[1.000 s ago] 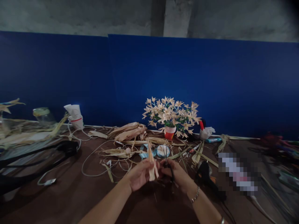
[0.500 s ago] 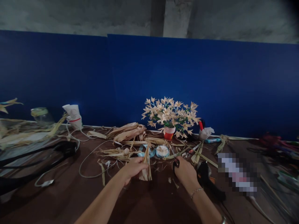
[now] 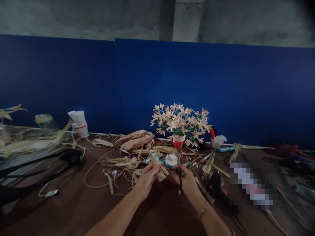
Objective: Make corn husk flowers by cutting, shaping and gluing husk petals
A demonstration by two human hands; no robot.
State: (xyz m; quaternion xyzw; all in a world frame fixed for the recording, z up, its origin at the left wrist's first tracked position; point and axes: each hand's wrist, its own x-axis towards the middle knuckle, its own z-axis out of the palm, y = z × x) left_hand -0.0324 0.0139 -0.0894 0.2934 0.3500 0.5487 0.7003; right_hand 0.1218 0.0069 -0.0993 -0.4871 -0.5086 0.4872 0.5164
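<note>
As L hand [image 3: 147, 181] pinches husk [image 3: 154, 160], papery, ptd tip

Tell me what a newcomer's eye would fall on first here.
Probably the pale flowers in a red cup, bright against the blue partition behind them. Next, in the lower middle, the left hand holding a piece of dried husk and the right hand holding dark scissors.

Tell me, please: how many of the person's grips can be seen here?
2. The left grip, left of centre, holds a dry husk; the right grip, right of centre, holds dark scissors. No other shows.
</note>
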